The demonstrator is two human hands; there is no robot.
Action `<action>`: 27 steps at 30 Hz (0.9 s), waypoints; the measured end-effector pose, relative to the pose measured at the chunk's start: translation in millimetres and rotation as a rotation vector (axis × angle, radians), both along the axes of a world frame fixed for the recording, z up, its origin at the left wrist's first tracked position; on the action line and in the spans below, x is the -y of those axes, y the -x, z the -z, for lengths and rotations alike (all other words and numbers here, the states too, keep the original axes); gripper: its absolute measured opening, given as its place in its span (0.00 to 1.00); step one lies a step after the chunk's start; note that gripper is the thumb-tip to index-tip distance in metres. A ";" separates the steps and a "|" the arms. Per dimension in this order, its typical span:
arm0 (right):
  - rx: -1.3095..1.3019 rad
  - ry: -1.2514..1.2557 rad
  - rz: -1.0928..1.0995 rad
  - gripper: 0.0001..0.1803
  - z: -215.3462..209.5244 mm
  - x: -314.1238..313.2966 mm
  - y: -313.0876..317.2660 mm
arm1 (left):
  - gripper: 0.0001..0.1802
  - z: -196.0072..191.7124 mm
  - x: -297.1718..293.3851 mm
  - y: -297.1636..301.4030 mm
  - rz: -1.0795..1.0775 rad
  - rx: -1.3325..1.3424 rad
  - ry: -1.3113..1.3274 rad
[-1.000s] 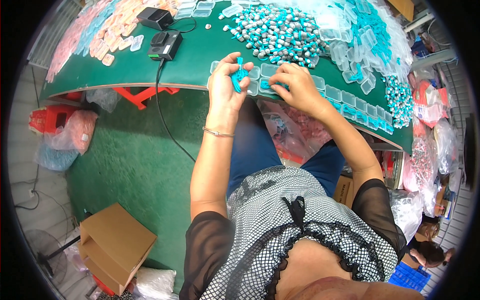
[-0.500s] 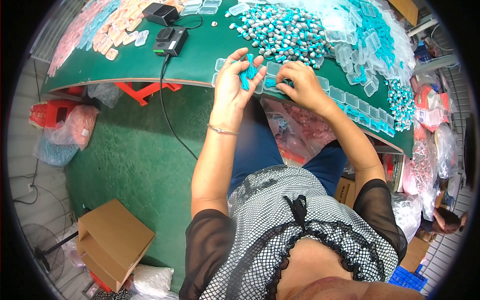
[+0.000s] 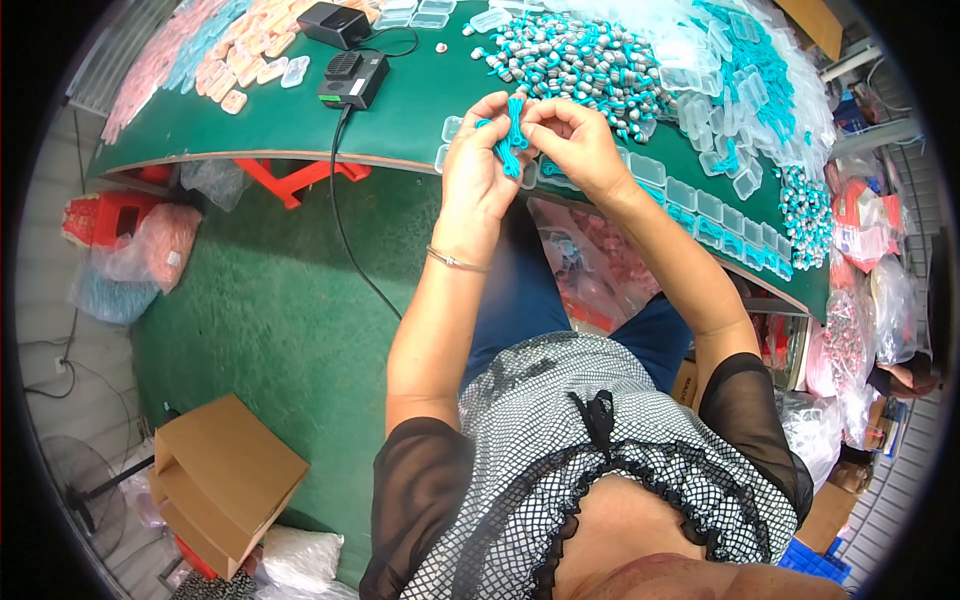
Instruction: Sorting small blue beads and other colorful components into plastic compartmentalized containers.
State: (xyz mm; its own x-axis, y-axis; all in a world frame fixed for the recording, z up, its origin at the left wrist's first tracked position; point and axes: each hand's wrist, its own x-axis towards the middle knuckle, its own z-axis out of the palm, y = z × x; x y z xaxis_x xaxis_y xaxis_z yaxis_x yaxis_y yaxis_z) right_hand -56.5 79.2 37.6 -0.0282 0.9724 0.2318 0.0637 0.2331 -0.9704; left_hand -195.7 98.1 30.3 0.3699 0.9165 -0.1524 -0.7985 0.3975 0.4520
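Note:
My left hand (image 3: 470, 175) is raised at the table's near edge, its fingers closed around small looped bundles of teal cord (image 3: 511, 160). Beside it, my right hand (image 3: 580, 145) pinches at one of these bundles, thumb and forefinger against the cord. Behind and below both hands runs a row of small clear plastic cases (image 3: 682, 195) with lids up, several with teal cord inside. The hands hide part of this row.
Beyond the hands lies a heap of grey-and-teal small pieces (image 3: 570, 65). Clear cases and teal cords (image 3: 745, 75) are piled at the right. A black device (image 3: 352, 80) with a cable sits on the green table (image 3: 270, 125). Peach cases (image 3: 235, 65) lie far left.
My right hand has moved left from the open cases to my left hand, and its fingers now meet the teal cord there. My left hand has turned slightly.

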 end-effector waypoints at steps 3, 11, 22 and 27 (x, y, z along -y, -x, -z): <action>-0.046 0.079 -0.035 0.10 -2.7 -1.7 5.9 | 0.14 3.3 -3.0 -0.3 -0.053 -0.019 -0.032; -0.103 0.091 0.053 0.10 -16.0 -5.4 5.4 | 0.13 -1.0 -8.7 2.5 -0.129 0.147 0.161; 0.992 -0.425 0.074 0.08 -0.3 14.4 1.3 | 0.13 10.8 -25.1 46.3 -0.264 0.226 0.189; 1.116 -0.543 0.087 0.07 0.1 14.5 2.6 | 0.13 12.6 -23.7 49.1 -0.261 0.185 0.179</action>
